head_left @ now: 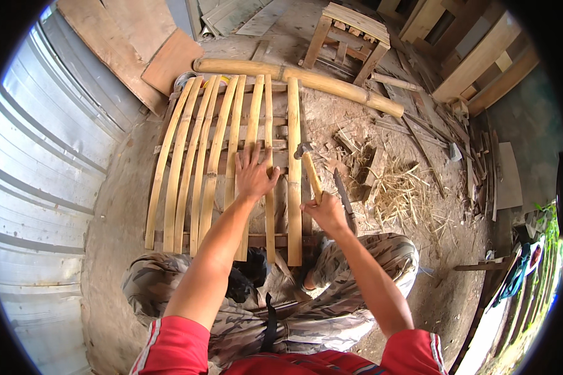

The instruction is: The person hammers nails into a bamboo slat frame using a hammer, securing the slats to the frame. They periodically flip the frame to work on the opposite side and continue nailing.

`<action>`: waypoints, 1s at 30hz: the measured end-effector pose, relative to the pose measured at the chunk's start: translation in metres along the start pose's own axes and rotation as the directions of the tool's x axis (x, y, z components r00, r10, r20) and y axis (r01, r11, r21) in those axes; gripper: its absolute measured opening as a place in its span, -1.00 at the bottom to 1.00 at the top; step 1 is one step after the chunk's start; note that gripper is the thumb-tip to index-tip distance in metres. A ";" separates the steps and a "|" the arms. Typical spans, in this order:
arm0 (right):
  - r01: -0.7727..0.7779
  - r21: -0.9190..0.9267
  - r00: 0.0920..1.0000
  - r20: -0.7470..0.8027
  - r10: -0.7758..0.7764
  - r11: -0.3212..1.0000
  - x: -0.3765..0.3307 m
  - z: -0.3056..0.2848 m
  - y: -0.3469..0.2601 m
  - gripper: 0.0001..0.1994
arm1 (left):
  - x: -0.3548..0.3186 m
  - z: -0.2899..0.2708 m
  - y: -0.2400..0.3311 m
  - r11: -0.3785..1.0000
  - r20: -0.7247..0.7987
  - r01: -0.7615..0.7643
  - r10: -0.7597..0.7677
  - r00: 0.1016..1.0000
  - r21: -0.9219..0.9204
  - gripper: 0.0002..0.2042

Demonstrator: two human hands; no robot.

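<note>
Several bamboo slats point(214, 156) lie side by side across a wooden frame point(283, 145) in front of my knees. My left hand point(255, 175) rests on two of them, palm down with fingers spread, its thumb over a narrow slat point(269, 215). In my right hand point(327, 214) is a hammer point(313, 173), gripped by its wooden handle. The hammer's head sits beside the upper half of the rightmost slat point(294, 187); whether it touches the slat, I cannot tell. Just right of the hammer, a long dark blade point(342, 192) lies close to my right hand.
A thick bamboo pole point(331, 84) crosses the floor beyond the frame, with a small wooden stool point(350, 31) behind it. Bamboo shavings point(408, 194) and wood offcuts point(375, 165) litter the right side. A corrugated metal wall point(37, 175) stands left, near leaning plywood point(128, 37).
</note>
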State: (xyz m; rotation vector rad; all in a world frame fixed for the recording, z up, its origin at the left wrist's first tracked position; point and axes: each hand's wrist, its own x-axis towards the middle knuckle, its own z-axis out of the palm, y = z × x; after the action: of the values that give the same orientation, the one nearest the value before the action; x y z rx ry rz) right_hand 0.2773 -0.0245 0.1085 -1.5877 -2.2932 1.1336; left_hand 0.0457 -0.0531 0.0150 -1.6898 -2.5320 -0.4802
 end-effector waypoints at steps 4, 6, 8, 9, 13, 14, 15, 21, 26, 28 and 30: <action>-0.050 0.033 0.996 -0.076 0.052 0.998 -0.006 0.042 0.036 -0.55 | -0.004 0.009 0.005 0.987 0.084 -0.159 0.161 0.983 -0.032 -0.34; 0.000 0.050 0.998 -0.069 0.004 0.999 -0.008 0.048 0.028 -0.58 | -0.015 0.012 -0.013 0.978 0.063 -0.207 0.208 0.976 -0.009 -0.30; -0.052 0.124 0.998 -0.039 0.057 0.991 -0.017 0.046 0.039 -0.63 | -0.036 0.009 0.001 0.962 0.063 -0.259 0.265 0.962 -0.086 -0.36; -0.089 0.119 0.996 -0.010 0.091 0.989 -0.015 0.053 0.044 -0.66 | -0.047 0.007 0.001 0.954 0.076 -0.275 0.285 0.956 -0.115 -0.38; -0.032 0.173 0.998 -0.051 0.041 0.984 -0.011 0.063 0.043 -0.66 | -0.086 -0.004 0.011 0.931 0.133 -0.309 0.338 0.932 -0.194 -0.49; -0.043 0.190 0.998 -0.047 0.052 0.981 -0.010 0.063 0.041 -0.67 | -0.098 -0.011 0.016 0.927 0.144 -0.305 0.340 0.929 -0.220 -0.51; -0.054 0.207 0.997 -0.041 0.064 0.977 -0.010 0.064 0.039 -0.67 | -0.107 -0.017 0.019 0.923 0.135 -0.321 0.353 0.926 -0.210 -0.52; -0.079 0.422 0.996 -0.008 0.090 0.903 0.004 0.082 0.059 -0.78 | -0.122 -0.024 0.024 0.907 0.092 -0.344 0.374 0.923 -0.242 -0.46; -0.166 0.650 0.986 0.084 0.147 0.742 -0.003 0.083 0.049 -0.80 | -0.131 -0.034 0.029 0.931 0.137 -0.297 0.330 0.934 -0.213 -0.27; -0.185 0.695 0.982 0.108 0.153 0.695 -0.002 0.085 0.049 -0.80 | -0.132 -0.036 0.032 0.939 0.183 -0.277 0.315 0.931 -0.203 -0.17; -0.141 0.645 0.990 0.075 0.121 0.751 0.000 0.086 0.051 -0.81 | -0.134 -0.032 0.035 0.949 0.174 -0.259 0.291 0.941 -0.182 -0.13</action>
State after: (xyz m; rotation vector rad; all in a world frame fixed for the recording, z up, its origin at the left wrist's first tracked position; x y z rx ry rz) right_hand 0.2729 -0.0594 0.0147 -1.4418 -1.5192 1.7454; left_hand 0.1272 -0.1690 0.0242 -2.2134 -2.3764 -0.5220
